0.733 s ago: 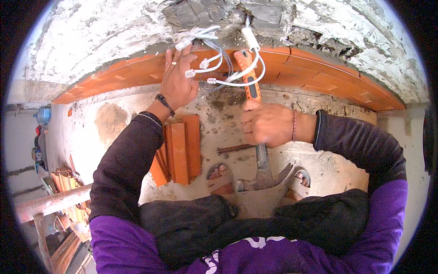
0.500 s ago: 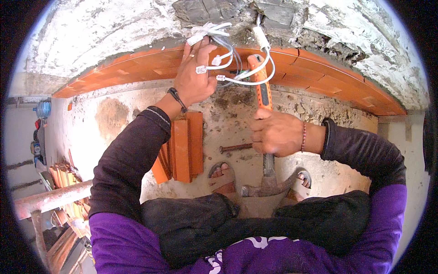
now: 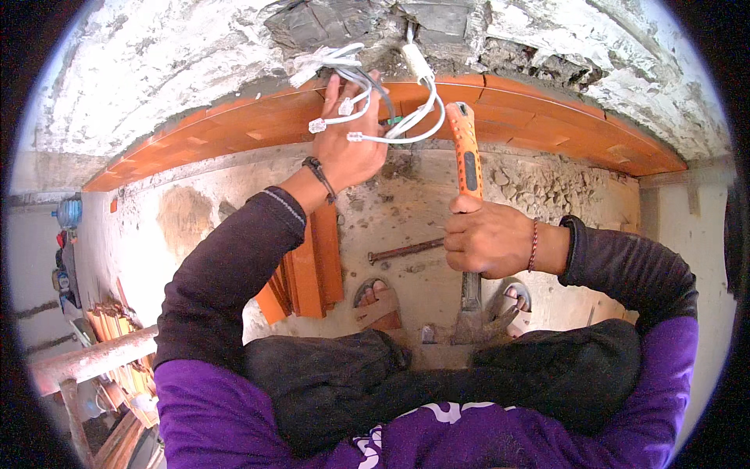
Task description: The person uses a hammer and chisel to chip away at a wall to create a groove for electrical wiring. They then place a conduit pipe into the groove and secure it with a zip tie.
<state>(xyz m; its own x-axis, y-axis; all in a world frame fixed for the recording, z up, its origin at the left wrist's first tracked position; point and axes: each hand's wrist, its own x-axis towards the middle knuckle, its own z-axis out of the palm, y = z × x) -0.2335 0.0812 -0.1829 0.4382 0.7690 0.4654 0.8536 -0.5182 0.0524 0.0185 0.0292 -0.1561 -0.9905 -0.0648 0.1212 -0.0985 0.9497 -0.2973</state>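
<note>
My left hand (image 3: 349, 148) reaches forward with its fingers stretched out and apart against the orange brick tiles (image 3: 258, 121) along the wall. White cables (image 3: 404, 125) with clear plugs hang across its fingers and partly hide them. In my right hand (image 3: 492, 238) is a hammer (image 3: 467, 152), gripped along its shaft. Its orange handle end points away toward the tiles, and the metal head (image 3: 469, 324) hangs down between my feet.
A rusty metal rod (image 3: 406, 250) lies on the floor between my hands. Loose orange tiles (image 3: 316, 266) stand stacked beside my left forearm. At the far left is a pale pipe frame (image 3: 98, 359). Rough white plaster (image 3: 172, 70) covers the wall beyond the tile row.
My left hand has slid right along the tiles, so the cables now lie across it. My right hand has moved a little right and nearer with the hammer, whose head has turned.
</note>
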